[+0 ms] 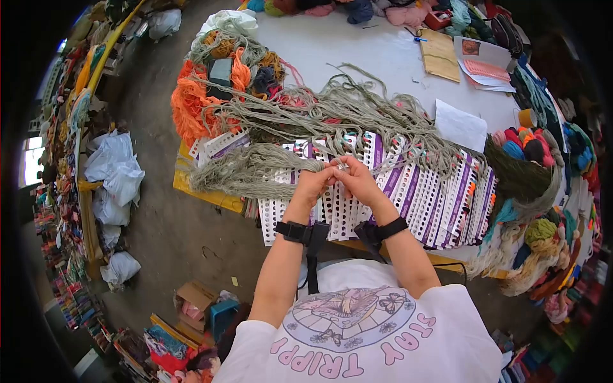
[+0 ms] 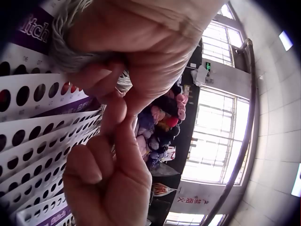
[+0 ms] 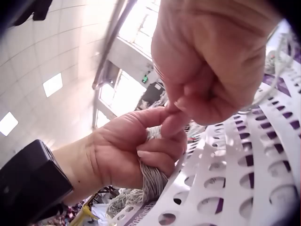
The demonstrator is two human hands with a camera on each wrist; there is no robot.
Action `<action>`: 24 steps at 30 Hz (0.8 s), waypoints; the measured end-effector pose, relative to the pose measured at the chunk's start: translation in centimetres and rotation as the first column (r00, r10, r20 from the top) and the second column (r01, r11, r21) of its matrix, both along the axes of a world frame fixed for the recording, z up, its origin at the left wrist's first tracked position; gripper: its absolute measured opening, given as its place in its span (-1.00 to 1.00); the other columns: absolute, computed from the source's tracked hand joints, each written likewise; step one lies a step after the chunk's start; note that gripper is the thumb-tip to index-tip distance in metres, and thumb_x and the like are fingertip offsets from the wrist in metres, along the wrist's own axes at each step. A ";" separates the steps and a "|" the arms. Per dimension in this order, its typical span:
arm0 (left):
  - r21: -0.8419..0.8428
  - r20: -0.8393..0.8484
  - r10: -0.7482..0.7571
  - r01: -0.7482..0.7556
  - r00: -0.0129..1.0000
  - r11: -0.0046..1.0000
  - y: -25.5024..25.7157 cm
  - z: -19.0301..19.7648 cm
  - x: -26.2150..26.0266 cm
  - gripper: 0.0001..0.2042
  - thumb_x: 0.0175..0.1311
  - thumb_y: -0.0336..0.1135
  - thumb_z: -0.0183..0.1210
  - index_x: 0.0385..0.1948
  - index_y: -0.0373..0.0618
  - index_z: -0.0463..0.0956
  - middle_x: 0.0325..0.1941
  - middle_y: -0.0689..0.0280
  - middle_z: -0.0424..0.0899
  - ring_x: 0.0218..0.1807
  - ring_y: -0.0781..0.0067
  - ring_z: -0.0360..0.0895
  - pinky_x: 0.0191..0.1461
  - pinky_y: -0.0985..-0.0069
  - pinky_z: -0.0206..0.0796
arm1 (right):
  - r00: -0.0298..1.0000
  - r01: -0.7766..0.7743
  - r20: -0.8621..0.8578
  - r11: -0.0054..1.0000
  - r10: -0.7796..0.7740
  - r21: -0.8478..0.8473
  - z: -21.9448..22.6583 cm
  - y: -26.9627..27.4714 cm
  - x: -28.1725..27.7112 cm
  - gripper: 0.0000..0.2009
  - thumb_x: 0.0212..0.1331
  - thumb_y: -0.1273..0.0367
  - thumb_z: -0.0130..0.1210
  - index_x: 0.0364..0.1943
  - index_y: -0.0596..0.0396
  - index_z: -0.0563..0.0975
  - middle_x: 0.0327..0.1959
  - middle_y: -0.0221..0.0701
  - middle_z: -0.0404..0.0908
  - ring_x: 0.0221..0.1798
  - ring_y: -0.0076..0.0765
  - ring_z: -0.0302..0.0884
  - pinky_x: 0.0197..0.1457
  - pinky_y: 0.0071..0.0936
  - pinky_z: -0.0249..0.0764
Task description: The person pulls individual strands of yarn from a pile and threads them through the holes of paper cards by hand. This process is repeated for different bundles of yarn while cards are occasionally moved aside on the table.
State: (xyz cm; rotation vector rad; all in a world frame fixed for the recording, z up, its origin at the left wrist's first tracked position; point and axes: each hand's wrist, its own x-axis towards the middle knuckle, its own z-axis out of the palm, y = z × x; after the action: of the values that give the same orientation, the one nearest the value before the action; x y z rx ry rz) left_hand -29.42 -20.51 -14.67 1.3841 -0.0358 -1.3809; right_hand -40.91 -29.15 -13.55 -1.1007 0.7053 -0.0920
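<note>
My left hand holds a thick skein of grey-green thread, its fingers curled round the strands. The skein's loose end spreads leftward over the table edge. My right hand meets it fingertip to fingertip, pinching thread at the left fingertips; the pinched bit is mostly hidden. In the right wrist view, a pale strand runs off behind the right hand. White and purple punched thread cards lie in an overlapping row under both hands, with grey-green thread through several holes.
Long grey-green strands stretch across the table behind the cards. Orange yarn is heaped at the left corner. A white paper and a wooden clipboard lie at the back right. More coloured yarn hangs at the right edge.
</note>
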 end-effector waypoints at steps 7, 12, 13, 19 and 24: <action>0.012 0.411 0.281 -0.313 0.867 0.950 0.7 -2.4 0.1 -0.89 0.00 -0.37 0.12 -0.50 -0.21 0.52 -0.54 0.36 0.54 -0.62 0.66 0.36 -0.61 0.68 0.10 | 0.982 -0.065 -0.167 0.672 -0.088 -0.737 -1.5 -0.2 2.6 -0.87 0.02 0.37 0.02 -0.45 0.16 0.48 -0.64 -0.33 0.54 -0.59 -0.33 0.49 -0.49 -0.47 0.34; 0.148 0.212 0.205 -0.239 0.955 0.960 0.3 -2.3 1.7 -0.85 0.12 -0.37 0.03 -0.46 -0.27 0.49 -0.63 0.37 0.47 -0.67 0.61 0.36 -0.63 0.68 0.18 | 0.967 0.037 -0.116 0.578 -0.227 -0.815 -3.8 -0.1 3.7 -0.84 -0.05 0.34 0.06 -0.49 0.17 0.50 -0.62 -0.26 0.51 -0.59 -0.30 0.45 -0.48 -0.45 0.34; 0.151 0.126 0.154 -0.172 0.980 0.974 0.2 -2.4 2.0 -0.86 0.12 -0.37 0.04 -0.45 -0.27 0.49 -0.64 0.39 0.46 -0.71 0.62 0.32 -0.70 0.69 0.14 | 0.963 0.053 -0.117 0.594 -0.243 -0.802 -3.9 0.1 3.7 -0.84 -0.07 0.34 0.07 -0.50 0.17 0.50 -0.62 -0.27 0.50 -0.59 -0.31 0.45 -0.48 -0.46 0.33; 0.059 0.013 0.120 -0.120 0.993 0.991 -0.2 -3.5 2.4 -0.89 0.06 -0.38 0.13 -0.44 -0.21 0.45 -0.61 0.40 0.46 -0.77 0.68 0.26 -0.77 0.74 0.06 | 0.978 0.089 -0.050 0.616 -0.205 -0.783 -4.0 -0.1 3.3 -0.87 -0.11 0.40 0.13 -0.50 0.20 0.51 -0.58 -0.34 0.48 -0.56 -0.41 0.41 -0.47 -0.53 0.32; 0.093 0.361 0.109 -0.152 0.926 0.984 -0.6 -5.1 1.7 -0.89 0.02 -0.37 0.14 -0.48 -0.20 0.44 -0.64 0.40 0.45 -0.75 0.69 0.26 -0.77 0.72 0.06 | 0.990 0.063 -0.044 0.686 -0.137 -0.725 -4.2 -0.7 2.9 -0.89 -0.12 0.43 0.15 -0.51 0.20 0.53 -0.55 -0.37 0.47 -0.53 -0.46 0.40 -0.45 -0.56 0.31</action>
State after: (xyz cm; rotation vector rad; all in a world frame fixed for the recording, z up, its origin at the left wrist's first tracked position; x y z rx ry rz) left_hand -27.70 -21.12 -19.82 1.6929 -0.0984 -1.0224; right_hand -37.98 -29.89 -17.71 -1.8429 0.8422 -0.4508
